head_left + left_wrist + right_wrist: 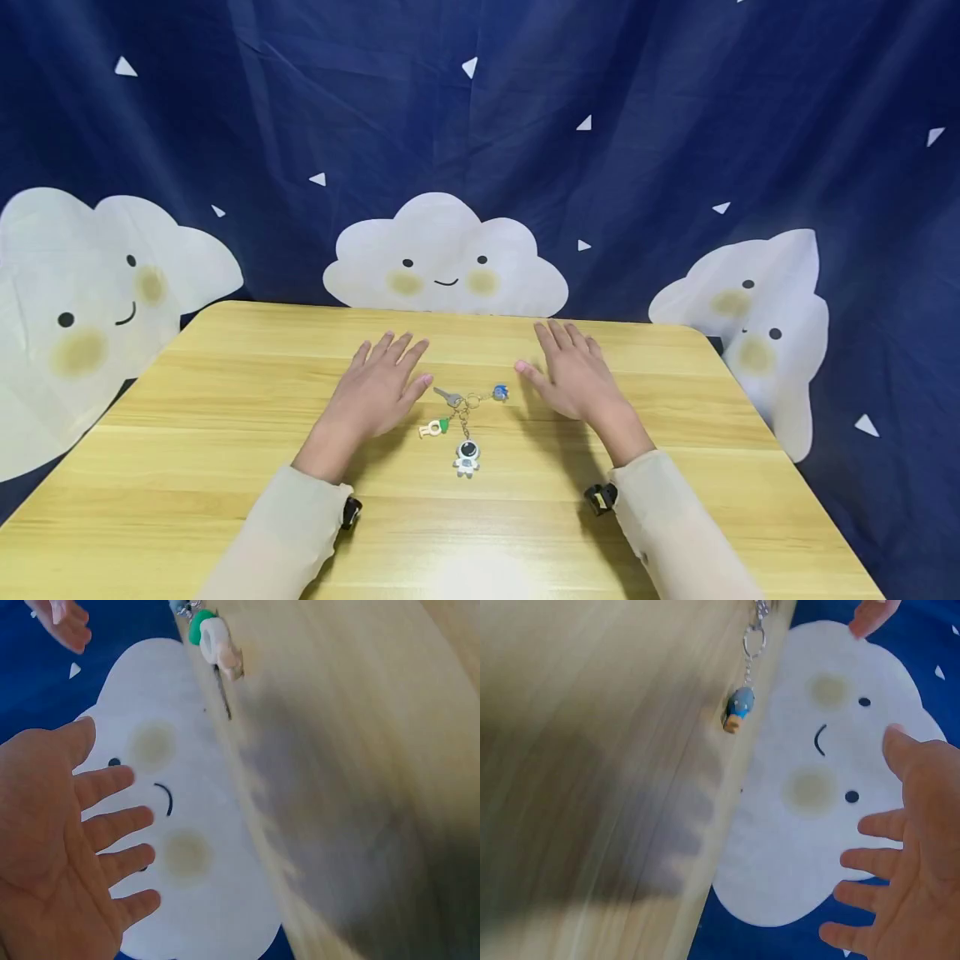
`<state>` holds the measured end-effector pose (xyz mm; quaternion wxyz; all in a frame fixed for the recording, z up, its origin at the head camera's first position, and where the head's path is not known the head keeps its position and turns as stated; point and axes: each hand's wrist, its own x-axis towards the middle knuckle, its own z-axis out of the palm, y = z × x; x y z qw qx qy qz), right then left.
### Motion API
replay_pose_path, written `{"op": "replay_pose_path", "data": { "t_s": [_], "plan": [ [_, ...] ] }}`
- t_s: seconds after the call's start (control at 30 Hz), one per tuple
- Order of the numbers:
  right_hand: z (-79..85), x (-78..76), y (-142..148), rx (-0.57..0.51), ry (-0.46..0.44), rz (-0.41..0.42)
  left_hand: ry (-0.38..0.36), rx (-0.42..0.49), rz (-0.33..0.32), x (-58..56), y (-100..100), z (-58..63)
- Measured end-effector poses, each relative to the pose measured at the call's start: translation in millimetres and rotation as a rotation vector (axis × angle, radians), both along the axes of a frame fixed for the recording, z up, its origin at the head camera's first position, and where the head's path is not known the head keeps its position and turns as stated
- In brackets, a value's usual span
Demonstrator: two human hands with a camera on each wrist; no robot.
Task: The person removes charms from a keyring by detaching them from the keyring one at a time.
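Both hands are found released, with the fingers extended and spread and nothing grasped. The left hand [377, 392] is held over the left-centre of the wooden table [187, 433], and the right hand [579, 379] over the right-centre, the two well apart; both wrist views show the palms, and hand shadows fall on the tabletop. Between them lies a keychain [463, 414], resting on the table and untouched by either hand. It carries a silver key [453, 400], its blade pointing to the far left; a blue charm [500, 392] on the right; a green and white charm [433, 428] on the left; and a white astronaut charm [467, 459] with a dark visor, lying nearest the person. In the head view the left thumb appears just beside the key's tip, and the right thumb is nearest the blue charm. The person wears pale sleeves [281, 521] and a black wrist device on each arm — one at the left cuff [351, 512], the other at the right [601, 498]. Behind the table hangs a dark blue curtain [525, 108] printed with white triangles and smiling clouds [446, 233].
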<state>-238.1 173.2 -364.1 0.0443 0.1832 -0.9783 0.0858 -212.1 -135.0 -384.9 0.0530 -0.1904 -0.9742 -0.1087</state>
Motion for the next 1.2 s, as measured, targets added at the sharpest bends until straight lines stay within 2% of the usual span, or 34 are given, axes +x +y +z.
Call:
{"op": "replay_pose_path", "data": {
  "t_s": [0.2, 0.4, 0.6, 0.7, 0.9, 1.2],
  "plan": [
    [-1.9, -1.3, -17, 0.036, -0.062, 0.11, -0.1, -0.015, -0.082, -7.1, 6, -6.0],
    [-13.2, -4.9, -34, 0.122, -0.107, 0.227, -0.167, 0.041, -0.155, -15.8, 14, -16.9],
    [-22.4, -15.4, -42, 0.109, -0.097, 0.4, -0.193, 0.106, -0.163, -24.4, 18, -26.0],
    [-28.9, -20.8, -44, 0.091, -0.089, 0.457, -0.215, 0.144, -0.172, -27.2, 21, -27.6],
    [-41.3, -25.3, -50, 0.082, -0.108, 0.498, -0.259, 0.179, -0.176, -33.8, 25, -32.0],
    [-43.1, -27.1, -55, 0.069, -0.102, 0.494, -0.274, 0.206, -0.159, -38.3, 31, -29.8]
  ]
}}
